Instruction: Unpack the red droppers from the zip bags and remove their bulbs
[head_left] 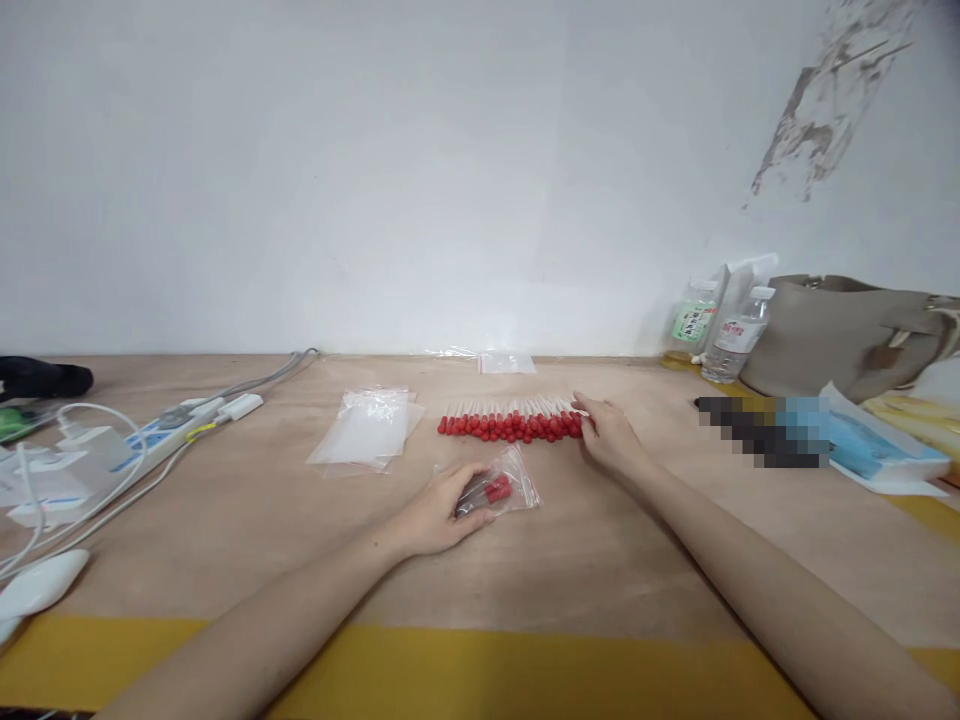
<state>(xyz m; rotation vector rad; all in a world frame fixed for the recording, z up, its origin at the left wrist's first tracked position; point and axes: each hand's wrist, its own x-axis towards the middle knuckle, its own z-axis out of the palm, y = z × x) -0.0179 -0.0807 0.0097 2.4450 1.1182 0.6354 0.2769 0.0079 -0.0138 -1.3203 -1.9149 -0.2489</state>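
Small zip bag (501, 487) lies flat on the wooden surface (600, 560), centre frame, just in front of the swab row. It is clear, with a red seal strip along its far edge, and a few red-tipped pieces are visible inside. Left hand (442, 515) rests on the bag's near-left end, fingers curled over it and thumb under the edge: grip pinched on the bag.

The row of red-tipped swabs (514, 420) sits just behind the bag, laid side by side, red tips toward the person and white stems pointing at the wall. Right hand (609, 432) is at the row's right end, fingertips touching the last swabs. Fingers are close together, but whether they actually clamp a swab cannot be told from this view.

Left of the row, near but apart from it, is a stack of empty clear bags (367, 428). Another clear bag (507, 362) lies further back against the wall (420, 170).

Far left: a white power strip (169, 437) with plugs and grey and white cables running off it, a white mouse (41, 582) at the near-left edge, and a dark object at the far-left edge.

Right side, well apart from the hands: two plastic bottles (712, 335) at the wall, a beige bag (847, 335) beside them, a blue-and-white packet (877, 450) in front, and a pixelated patch next to the packet. A yellow strip (480, 670) runs along the near edge of the surface. Wall paint is peeling at upper right.
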